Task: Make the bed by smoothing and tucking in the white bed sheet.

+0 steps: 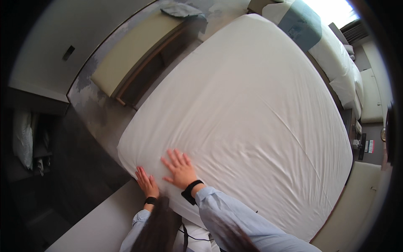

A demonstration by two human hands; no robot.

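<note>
A white fitted sheet [239,104] covers the mattress before me, with many wrinkles towards its lower right and a long crease across the right part. My right hand [182,171] lies on top of the sheet near the bed's lower left corner, fingers spread, a dark band on the wrist. To its left, my left hand [147,184] rests against the sheet at the mattress edge, fingers pointing up and a dark band on that wrist too. Neither hand holds anything. Strands of hair hang between the light blue sleeves and hide part of the near edge.
A padded bench [135,53] stands beyond the bed's left side, with a grey cloth [182,10] at its far end. Another bed [333,60] with white bedding and a blue runner is at the upper right. A padded headboard panel [352,201] borders the lower right.
</note>
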